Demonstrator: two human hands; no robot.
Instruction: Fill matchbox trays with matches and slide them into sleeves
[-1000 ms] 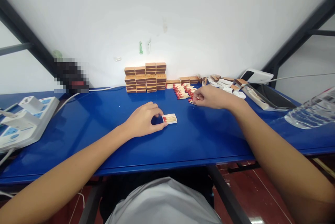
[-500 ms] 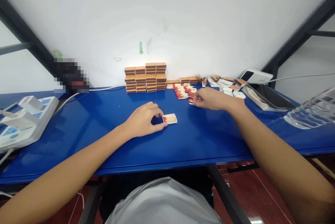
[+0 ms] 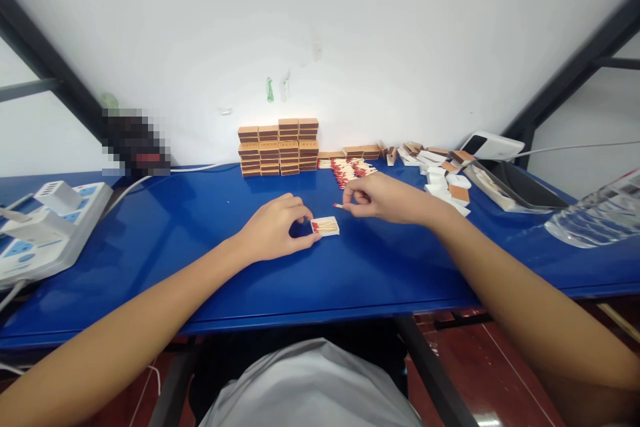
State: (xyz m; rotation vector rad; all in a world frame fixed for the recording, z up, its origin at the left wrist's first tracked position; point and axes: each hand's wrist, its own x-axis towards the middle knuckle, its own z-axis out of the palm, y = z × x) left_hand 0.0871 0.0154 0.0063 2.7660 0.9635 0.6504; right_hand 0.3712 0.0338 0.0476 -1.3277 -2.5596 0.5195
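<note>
My left hand (image 3: 273, 227) rests on the blue table (image 3: 200, 260) with its fingers curled around the left end of a small open matchbox tray (image 3: 325, 226) that holds red-tipped matches. Just right of and above the tray, my right hand (image 3: 383, 199) pinches a match (image 3: 339, 206) whose red tip points left. A loose pile of matches (image 3: 350, 171) lies behind my right hand.
A stack of closed matchboxes (image 3: 278, 147) stands against the white wall. Empty trays and sleeves (image 3: 435, 167) are scattered at the right, near a phone (image 3: 530, 186) and a clear plastic bottle (image 3: 595, 214). A white power strip (image 3: 45, 227) sits at the left edge.
My right hand has left the match pile and moved left toward the tray, now with a match pinched in its fingers. My left hand has stayed on the tray.
</note>
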